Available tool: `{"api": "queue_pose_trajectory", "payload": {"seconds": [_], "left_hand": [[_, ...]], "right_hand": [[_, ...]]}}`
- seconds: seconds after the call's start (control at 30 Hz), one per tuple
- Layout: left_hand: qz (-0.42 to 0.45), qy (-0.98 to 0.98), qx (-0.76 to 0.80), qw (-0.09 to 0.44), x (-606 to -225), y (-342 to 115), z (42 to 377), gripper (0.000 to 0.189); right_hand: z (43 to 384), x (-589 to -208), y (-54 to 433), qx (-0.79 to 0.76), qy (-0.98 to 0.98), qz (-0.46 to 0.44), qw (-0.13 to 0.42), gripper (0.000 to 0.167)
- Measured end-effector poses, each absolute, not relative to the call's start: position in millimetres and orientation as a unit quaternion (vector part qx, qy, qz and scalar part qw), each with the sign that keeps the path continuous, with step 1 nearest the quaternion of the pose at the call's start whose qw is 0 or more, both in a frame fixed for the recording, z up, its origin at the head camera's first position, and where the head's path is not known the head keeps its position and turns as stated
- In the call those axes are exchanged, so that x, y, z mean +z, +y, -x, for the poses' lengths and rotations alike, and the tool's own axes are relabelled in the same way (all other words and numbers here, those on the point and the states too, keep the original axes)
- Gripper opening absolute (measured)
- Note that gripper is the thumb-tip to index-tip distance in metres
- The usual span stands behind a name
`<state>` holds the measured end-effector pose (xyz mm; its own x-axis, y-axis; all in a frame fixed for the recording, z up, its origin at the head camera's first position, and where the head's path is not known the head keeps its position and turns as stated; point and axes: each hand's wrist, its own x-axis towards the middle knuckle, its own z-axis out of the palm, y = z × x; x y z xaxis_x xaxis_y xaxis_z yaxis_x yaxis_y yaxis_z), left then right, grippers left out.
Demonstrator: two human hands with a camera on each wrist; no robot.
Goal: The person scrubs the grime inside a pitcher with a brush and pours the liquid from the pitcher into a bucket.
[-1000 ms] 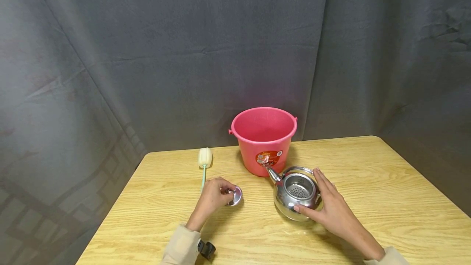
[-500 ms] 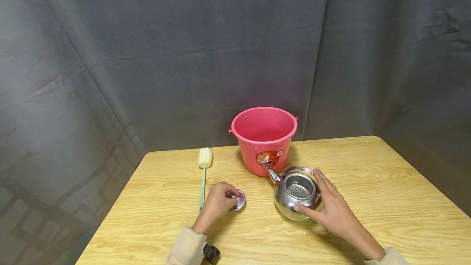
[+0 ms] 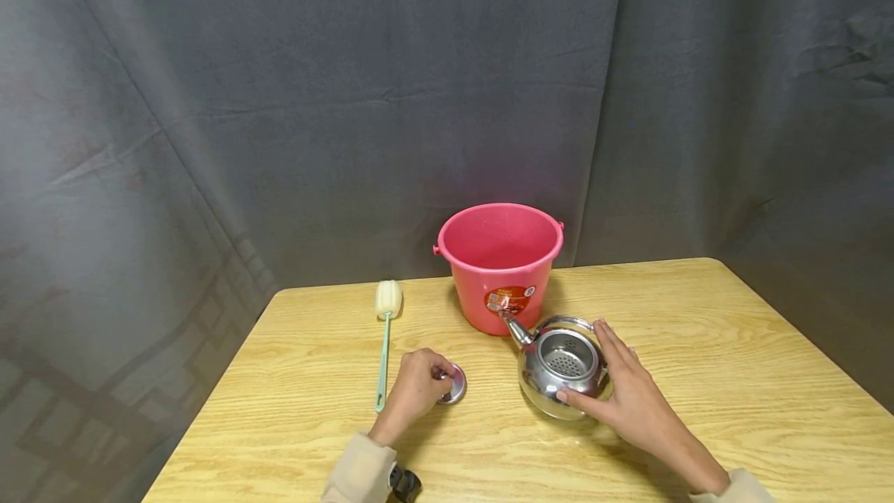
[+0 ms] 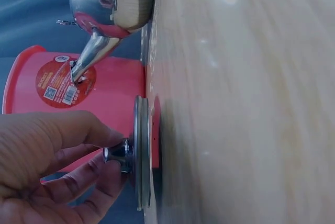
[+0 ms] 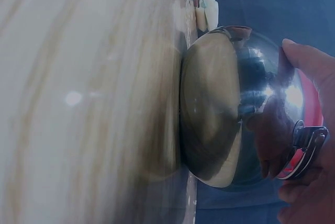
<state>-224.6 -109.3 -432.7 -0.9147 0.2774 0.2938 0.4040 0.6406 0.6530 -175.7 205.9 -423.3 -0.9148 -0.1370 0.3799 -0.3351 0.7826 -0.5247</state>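
Note:
My left hand pinches the knob of a small round metal lid between thumb and fingers. In the left wrist view the lid is right at the table surface; whether it touches cannot be told. To its right stands an uncovered steel teapot, upright, with a perforated strainer inside its mouth. My right hand holds the teapot's right side. Its thumb lies against the body, and its fingers are by the handle. The spout points toward the bucket.
A pink bucket stands at the back of the wooden table, close behind the spout. Left of the lid lies a sponge brush with a pale green handle. Grey cloth hangs behind the table.
My left hand has come slightly rightward and toward me with the lid, and down to the table, uncovering more of the brush handle. The right hand and teapot have stayed put.

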Motion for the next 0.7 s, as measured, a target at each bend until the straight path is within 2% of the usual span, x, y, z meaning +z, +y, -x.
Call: {"api": "queue_pose_trajectory", "payload": {"seconds": [0.3, 0.7], "left_hand": [[0.194, -0.901, -0.378, 0.094, -433.9, -109.3, 226.1, 0.014], [0.169, -0.901, -0.393, 0.067, -433.9, -109.5, 225.1, 0.015]], "right_hand": [[175.2, -422.3, 205.4, 0.304, -0.931, -0.125, 0.159, 0.114], [175.8, -424.0, 206.0, 0.305, -0.929, -0.130, 0.163, 0.113]]}}
